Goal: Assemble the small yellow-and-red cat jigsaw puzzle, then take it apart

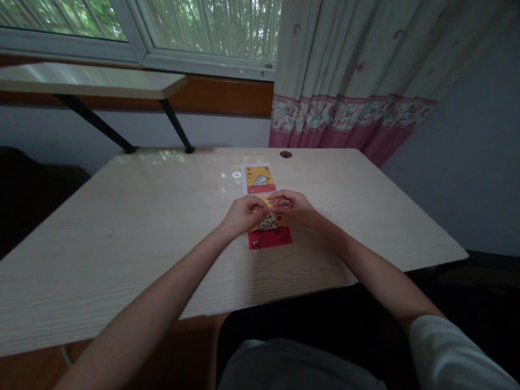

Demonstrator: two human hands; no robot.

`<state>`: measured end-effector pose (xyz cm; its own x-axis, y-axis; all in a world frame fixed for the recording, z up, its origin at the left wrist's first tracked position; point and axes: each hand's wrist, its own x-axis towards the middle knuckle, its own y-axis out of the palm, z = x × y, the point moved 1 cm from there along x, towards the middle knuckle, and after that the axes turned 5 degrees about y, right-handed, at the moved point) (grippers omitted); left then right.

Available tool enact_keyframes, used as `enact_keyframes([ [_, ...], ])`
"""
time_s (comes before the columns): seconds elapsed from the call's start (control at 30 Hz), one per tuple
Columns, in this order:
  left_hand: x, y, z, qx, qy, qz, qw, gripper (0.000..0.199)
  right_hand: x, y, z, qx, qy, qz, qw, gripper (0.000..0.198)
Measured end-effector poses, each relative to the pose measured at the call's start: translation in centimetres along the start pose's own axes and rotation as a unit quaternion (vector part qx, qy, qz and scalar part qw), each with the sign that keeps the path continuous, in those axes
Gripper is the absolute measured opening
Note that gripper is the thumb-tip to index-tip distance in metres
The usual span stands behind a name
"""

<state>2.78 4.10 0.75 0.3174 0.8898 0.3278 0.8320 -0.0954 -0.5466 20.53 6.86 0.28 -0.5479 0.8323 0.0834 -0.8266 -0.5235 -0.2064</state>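
Note:
My left hand [244, 214] and my right hand [296, 207] meet with fingertips pinched together. They are just above a yellow and red printed card [270, 238] with a white cartoon animal on it. Whatever lies between the fingertips is too small to make out. Both hands hide the upper part of this card. Right behind it lies a second picture [260, 179], also yellow and red with a white animal, on a sheet with a pale border.
The light wood-grain desk [162, 216] ends at a front edge near my body. A raised shelf [93, 81] on black legs stands at the back left. At the back are a round cable hole [286, 155], a curtain [349, 108] and a window [211, 32].

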Motion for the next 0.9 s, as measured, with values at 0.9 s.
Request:
enact_keyframes([
  [0.9,0.4,-1.9,2.0,0.099,0.026,-0.076,0.992,0.02,-0.9,-1.2,0.2,-0.395,-0.271,-0.205,0.854,0.02],
])
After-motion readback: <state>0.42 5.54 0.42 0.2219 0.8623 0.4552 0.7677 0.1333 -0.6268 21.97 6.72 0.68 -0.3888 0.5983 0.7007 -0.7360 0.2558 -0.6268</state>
